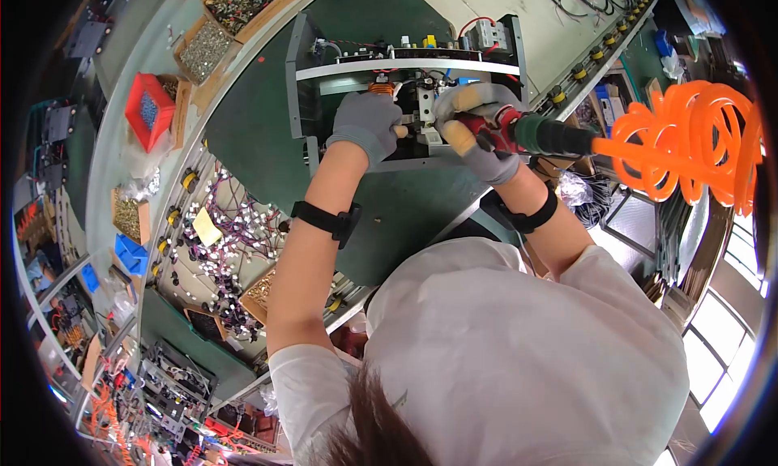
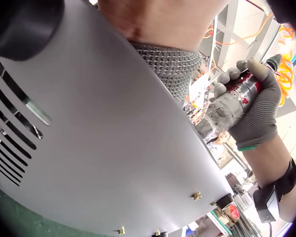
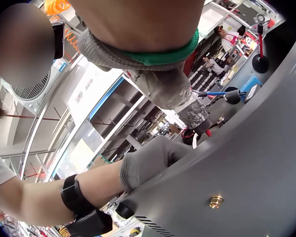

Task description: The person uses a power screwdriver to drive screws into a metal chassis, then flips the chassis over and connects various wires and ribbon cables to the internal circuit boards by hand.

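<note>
A grey metal chassis [image 1: 304, 85] stands on the bench in the head view, holding wiring and small components. My gloved left hand [image 1: 365, 126] reaches into it beside an orange-copper coil [image 1: 381, 87]; its fingertips are mostly hidden, so I cannot tell whether they hold a part. With its fingers wrapped round the body, my gloved right hand [image 1: 460, 134] grips a red and black air screwdriver [image 2: 244, 91]. The tool's front is wrapped in worn clear tape and points into the chassis, its tip hidden. In the right wrist view, the left hand [image 3: 153, 158] bends over the chassis wall.
An orange coiled air hose [image 1: 689, 142] runs from the tool to the right. Boxes of small hardware [image 1: 204, 51] and a red bin [image 1: 139, 101] stand at left. Bundles of white-ended wires [image 1: 235, 215] lie nearer. A green mat [image 1: 251, 117] lies beneath the chassis.
</note>
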Demonstrator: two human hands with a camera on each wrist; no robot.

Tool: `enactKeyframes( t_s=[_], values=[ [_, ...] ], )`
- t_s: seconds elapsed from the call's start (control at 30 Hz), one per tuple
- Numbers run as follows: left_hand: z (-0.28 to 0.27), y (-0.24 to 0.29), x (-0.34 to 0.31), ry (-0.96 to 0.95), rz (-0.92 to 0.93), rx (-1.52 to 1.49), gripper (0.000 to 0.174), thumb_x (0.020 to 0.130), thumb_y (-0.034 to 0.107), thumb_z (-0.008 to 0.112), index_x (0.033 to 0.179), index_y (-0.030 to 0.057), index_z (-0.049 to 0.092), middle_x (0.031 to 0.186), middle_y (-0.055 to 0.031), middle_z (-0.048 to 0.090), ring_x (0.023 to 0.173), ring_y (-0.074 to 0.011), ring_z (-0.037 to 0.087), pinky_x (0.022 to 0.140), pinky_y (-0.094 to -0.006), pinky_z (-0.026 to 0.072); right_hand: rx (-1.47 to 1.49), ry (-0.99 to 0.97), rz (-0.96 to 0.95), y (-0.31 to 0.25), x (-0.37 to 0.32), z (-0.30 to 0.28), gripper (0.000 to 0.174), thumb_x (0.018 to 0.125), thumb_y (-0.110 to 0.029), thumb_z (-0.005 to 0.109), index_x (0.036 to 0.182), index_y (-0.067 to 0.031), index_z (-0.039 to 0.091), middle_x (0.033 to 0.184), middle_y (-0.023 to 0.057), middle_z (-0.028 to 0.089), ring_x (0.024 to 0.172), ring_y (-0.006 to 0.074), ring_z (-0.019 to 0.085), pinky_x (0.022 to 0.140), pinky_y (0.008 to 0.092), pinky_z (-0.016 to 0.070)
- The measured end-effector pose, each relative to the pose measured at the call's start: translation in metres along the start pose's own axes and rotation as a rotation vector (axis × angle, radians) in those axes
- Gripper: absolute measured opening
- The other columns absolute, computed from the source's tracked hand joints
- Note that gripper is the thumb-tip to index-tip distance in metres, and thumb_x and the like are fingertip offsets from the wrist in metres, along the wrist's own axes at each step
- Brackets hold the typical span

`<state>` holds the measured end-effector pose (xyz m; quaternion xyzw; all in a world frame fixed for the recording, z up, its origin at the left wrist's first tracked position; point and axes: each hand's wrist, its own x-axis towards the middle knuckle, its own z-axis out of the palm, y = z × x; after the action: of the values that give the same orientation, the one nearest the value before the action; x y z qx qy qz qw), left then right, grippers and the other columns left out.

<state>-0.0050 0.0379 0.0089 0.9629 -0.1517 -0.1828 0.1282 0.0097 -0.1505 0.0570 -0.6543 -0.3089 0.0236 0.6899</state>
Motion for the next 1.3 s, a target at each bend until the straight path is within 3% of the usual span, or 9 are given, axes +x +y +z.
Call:
enactKeyframes(
  t_s=[0.23,0.73,0.8,0.93,1.03,1.07,1.13,1.17,1.3],
  values=[
    [0.009,-0.005,-0.002,0.176,0.048,-0.065,0.006,0.070,0.012,0.059,0.073,0.0127,0.064,0.080,-0.0061,0.063,0.079,-0.0269,0.061,0.069,-0.0381,0.0480,0.097,0.127,0.178,0.003,-0.004,0.008,0.025,0.075,0.006,0.063,0.095,-0.0024,0.052,0.083,0.0062,0.057,0.075,0.0138,0.058,0.068,0.0290,0.0509],
    [-0.013,0.002,-0.006,-0.051,-0.029,-0.123,0.013,0.075,0.026,0.065,0.083,0.0156,0.068,0.089,-0.0057,0.064,0.087,-0.0232,0.061,0.079,-0.0359,0.0434,0.237,0.111,0.055,0.004,-0.002,0.014,0.022,0.075,0.007,0.059,0.093,-0.0016,0.051,0.086,0.0092,0.058,0.080,0.0176,0.058,0.074,0.0312,0.0496],
    [-0.017,0.005,-0.006,-0.056,-0.019,-0.094,0.013,0.075,0.026,0.065,0.083,0.0153,0.068,0.088,-0.0061,0.064,0.087,-0.0240,0.062,0.079,-0.0363,0.0436,0.224,0.166,0.223,-0.010,0.002,0.012,0.022,0.074,0.007,0.059,0.094,-0.0010,0.053,0.087,0.0108,0.060,0.080,0.0176,0.058,0.072,0.0310,0.0498],
    [-0.010,0.009,-0.003,-0.069,0.003,-0.005,0.011,0.076,0.023,0.062,0.076,0.0133,0.068,0.082,-0.0075,0.065,0.079,-0.0270,0.063,0.073,-0.0385,0.0474,0.315,0.250,-0.078,-0.048,0.018,-0.001,0.025,0.075,0.000,0.062,0.098,-0.0030,0.052,0.086,0.0118,0.060,0.079,0.0221,0.059,0.072,0.0371,0.0503],
    [-0.003,0.030,-0.022,0.471,-0.199,-0.386,0.022,0.082,0.030,0.062,0.089,0.0094,0.066,0.079,-0.0062,0.062,0.073,-0.0205,0.062,0.066,-0.0359,0.0465,0.378,0.362,-0.071,-0.073,0.015,-0.019,0.026,0.076,-0.004,0.060,0.099,-0.0026,0.050,0.082,0.0127,0.059,0.076,0.0254,0.058,0.071,0.0391,0.0490],
    [-0.002,0.037,-0.026,0.468,-0.172,-0.384,0.022,0.082,0.030,0.062,0.089,0.0094,0.066,0.079,-0.0062,0.062,0.073,-0.0205,0.062,0.066,-0.0359,0.0465,0.362,0.381,-0.083,-0.077,0.012,-0.027,0.026,0.076,-0.004,0.060,0.099,-0.0026,0.050,0.082,0.0127,0.059,0.076,0.0254,0.058,0.071,0.0391,0.0490],
    [0.002,0.049,-0.030,0.310,-0.610,-1.649,0.028,0.081,0.034,0.066,0.092,0.0085,0.064,0.067,-0.0016,0.058,0.066,-0.0140,0.061,0.055,-0.0257,0.0467,0.314,0.466,-0.028,-0.086,0.003,-0.044,0.025,0.077,-0.007,0.057,0.100,-0.0019,0.049,0.082,0.0132,0.058,0.075,0.0250,0.058,0.071,0.0391,0.0485],
    [0.006,0.045,-0.031,0.068,-0.530,-1.818,0.033,0.090,0.029,0.057,0.106,0.0005,0.058,0.075,-0.0038,0.059,0.067,-0.0119,0.059,0.053,-0.0200,0.0457,0.237,0.483,-0.025,-0.089,-0.002,-0.052,0.024,0.078,-0.009,0.055,0.100,-0.0013,0.049,0.081,0.0137,0.058,0.073,0.0251,0.058,0.070,0.0388,0.0483],
    [0.014,0.085,-0.049,0.001,-0.382,-2.016,0.034,0.098,0.014,0.039,0.124,-0.0060,0.046,0.096,-0.0163,0.061,0.075,-0.0193,0.063,0.061,-0.0222,0.0520,0.320,0.616,0.029,-0.092,-0.021,-0.069,0.026,0.078,-0.007,0.053,0.103,-0.0009,0.050,0.083,0.0150,0.059,0.072,0.0264,0.059,0.068,0.0388,0.0494]
  ],
)
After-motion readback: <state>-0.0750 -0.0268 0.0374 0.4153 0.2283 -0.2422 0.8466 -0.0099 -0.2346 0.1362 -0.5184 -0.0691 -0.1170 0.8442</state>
